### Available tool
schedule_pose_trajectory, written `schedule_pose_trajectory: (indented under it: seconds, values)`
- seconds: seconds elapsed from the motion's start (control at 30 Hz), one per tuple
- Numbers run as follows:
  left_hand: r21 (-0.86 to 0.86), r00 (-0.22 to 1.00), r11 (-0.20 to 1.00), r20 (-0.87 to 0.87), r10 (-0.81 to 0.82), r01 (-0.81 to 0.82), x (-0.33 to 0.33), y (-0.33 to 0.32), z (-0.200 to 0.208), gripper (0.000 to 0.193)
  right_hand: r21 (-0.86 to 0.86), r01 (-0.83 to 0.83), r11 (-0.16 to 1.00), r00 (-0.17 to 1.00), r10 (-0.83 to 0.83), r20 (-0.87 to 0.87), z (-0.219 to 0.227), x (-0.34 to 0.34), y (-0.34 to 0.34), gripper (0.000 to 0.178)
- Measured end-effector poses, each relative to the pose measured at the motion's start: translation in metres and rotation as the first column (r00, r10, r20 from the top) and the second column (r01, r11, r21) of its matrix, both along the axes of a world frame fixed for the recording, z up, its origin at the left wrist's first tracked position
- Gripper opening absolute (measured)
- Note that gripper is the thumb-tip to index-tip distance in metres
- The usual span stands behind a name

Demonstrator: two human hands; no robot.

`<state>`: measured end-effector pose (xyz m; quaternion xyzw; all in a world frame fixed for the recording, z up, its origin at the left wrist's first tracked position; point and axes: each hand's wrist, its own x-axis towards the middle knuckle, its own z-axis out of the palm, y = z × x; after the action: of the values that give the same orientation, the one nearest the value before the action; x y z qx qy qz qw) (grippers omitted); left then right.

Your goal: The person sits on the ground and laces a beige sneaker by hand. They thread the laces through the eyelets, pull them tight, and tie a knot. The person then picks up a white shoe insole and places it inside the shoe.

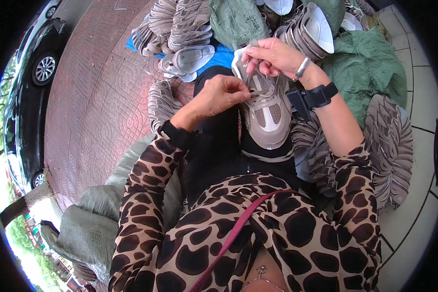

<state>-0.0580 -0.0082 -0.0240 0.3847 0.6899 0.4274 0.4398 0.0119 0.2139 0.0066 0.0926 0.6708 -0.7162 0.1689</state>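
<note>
A beige and brown sneaker (268, 119) lies across my lap, its toe toward me and its laces partly threaded. My left hand (223, 96) is at the left side of the lacing, thumb and forefinger pinched on a shoelace (261, 92). Over the ankle end of the sneaker is my right hand (273, 56), its fingers curled and thumb and forefinger pressed together. What lies between those right fingertips is too small to make out. A black device is strapped to my right wrist.
Nested stacks of brown shoe uppers (192, 24) lie ahead, with more stacked uppers (386, 151) at the right. Green woven sacks (367, 73) stand among them. A grey-green sack (90, 224) rests at my left. Beyond the red paving (99, 87) a black car (31, 97) is parked.
</note>
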Motion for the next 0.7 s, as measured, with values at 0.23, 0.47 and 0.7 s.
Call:
schedule_pose_trajectory:
  seconds: [0.23, 0.47, 0.7]
  values:
    - [-0.001, 0.999, 0.999, 0.039, -0.035, 0.035, -0.017, 0.011, 0.001, 0.011, 0.052, -0.015, 0.999, 1.000, 0.013, 0.021, 0.004, -0.012, -0.004, 0.028]
    - [0.205, 0.622, 0.976, -0.775, 0.113, 0.078, 0.010, 0.007, 0.025, 0.028, 0.036, 0.028, 0.999, 0.999, -0.029, 0.028, -0.003, -0.011, 0.000, 0.026]
    - [0.209, 0.696, 0.918, -0.712, -0.094, 0.337, 0.020, 0.047, 0.026, 0.010, 0.125, -0.032, 0.992, 0.999, 0.028, 0.036, -0.002, -0.015, 0.008, 0.028]
